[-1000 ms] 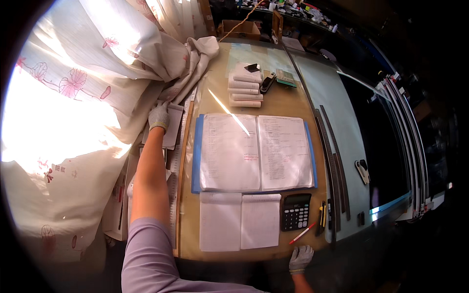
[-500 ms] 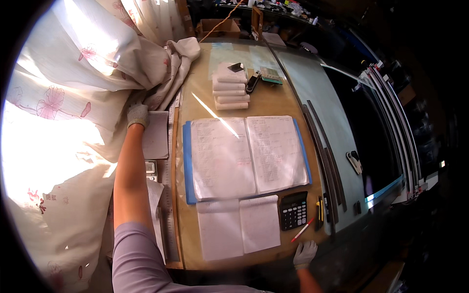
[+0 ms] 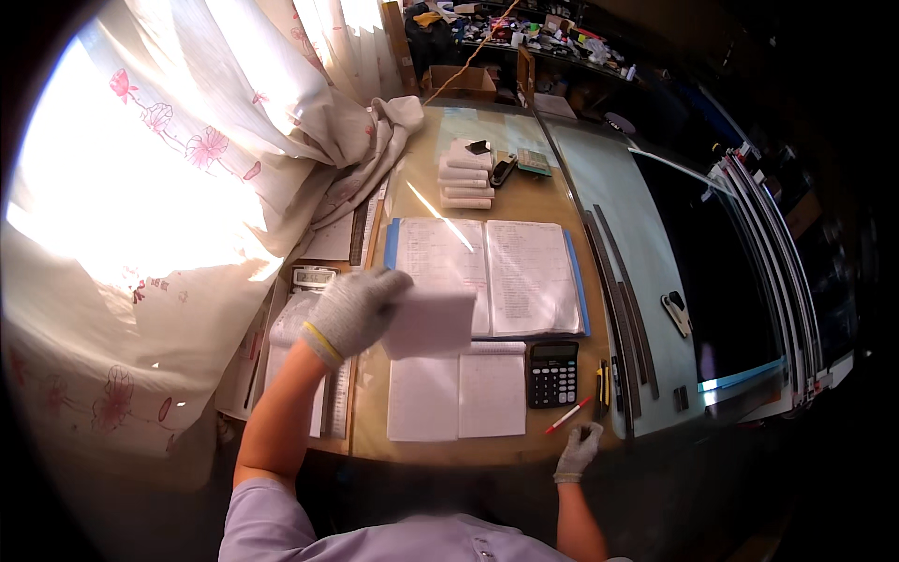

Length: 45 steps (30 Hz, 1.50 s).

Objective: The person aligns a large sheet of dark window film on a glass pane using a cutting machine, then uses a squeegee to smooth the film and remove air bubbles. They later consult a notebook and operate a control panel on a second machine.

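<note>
My left hand, in a pale knit glove with a yellow cuff edge, pinches a white piece of paper by its left side. The paper is blurred, and I cannot tell whether it is one sheet or a thin pad. It hangs over the lower left of a large open ledger on a blue folder, and above an open notebook. My right hand, also gloved, rests empty at the table's near edge, fingers loosely bent and slightly apart. Closest to it is a red and white pen.
A black calculator and a yellow cutter lie right of the notebook. Behind the ledger sit stacked folded papers. Dark strips run along the right. A flowered curtain drapes over the left side, near a small digital display.
My left hand has come from beside the curtain, right and nearer, now carrying the paper over the ledger. My right hand stays by the near edge. The whole view has shifted.
</note>
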### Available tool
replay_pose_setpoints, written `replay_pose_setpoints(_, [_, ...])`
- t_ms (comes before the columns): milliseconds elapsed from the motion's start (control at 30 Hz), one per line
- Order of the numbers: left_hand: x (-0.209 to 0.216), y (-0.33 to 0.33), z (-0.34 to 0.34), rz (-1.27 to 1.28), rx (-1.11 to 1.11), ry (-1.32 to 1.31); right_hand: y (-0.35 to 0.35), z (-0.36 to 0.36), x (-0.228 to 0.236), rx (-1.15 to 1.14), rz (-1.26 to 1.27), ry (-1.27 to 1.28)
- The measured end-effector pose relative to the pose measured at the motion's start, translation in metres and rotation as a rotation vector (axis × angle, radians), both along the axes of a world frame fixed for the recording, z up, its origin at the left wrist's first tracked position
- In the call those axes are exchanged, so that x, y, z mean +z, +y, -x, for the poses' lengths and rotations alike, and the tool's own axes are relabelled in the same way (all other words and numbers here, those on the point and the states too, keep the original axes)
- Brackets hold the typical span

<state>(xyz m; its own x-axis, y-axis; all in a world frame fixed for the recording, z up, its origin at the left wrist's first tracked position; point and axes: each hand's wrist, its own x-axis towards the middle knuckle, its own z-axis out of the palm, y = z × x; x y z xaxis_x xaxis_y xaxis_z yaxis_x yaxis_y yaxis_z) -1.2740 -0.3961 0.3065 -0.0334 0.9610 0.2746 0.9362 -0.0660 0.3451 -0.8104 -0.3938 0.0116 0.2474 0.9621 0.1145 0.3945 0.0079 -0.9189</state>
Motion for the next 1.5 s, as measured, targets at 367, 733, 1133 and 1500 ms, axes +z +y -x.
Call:
replay_pose_setpoints(367, [-0.041,-0.07,-0.245,-0.026,-0.038,-1.245,-0.015,-0.001,0.22,0.58,0.117,0.504])
replay_pose_setpoints(733, [-0.094,-0.093,-0.324,0.262,-0.267,-2.422,-0.045,-0.052,0.276,0.89,0.06,0.826])
replay_pose_setpoints(1133, [-0.093,-0.101,-0.363,0.021,-0.253,-1.864,-0.074,-0.017,0.267,0.635,-0.494,0.12])
replay_pose_setpoints(1500, [-0.105,-0.11,-0.361,-0.104,-0.169,-1.626,-0.078,-0.007,0.269,0.705,-0.343,0.31])
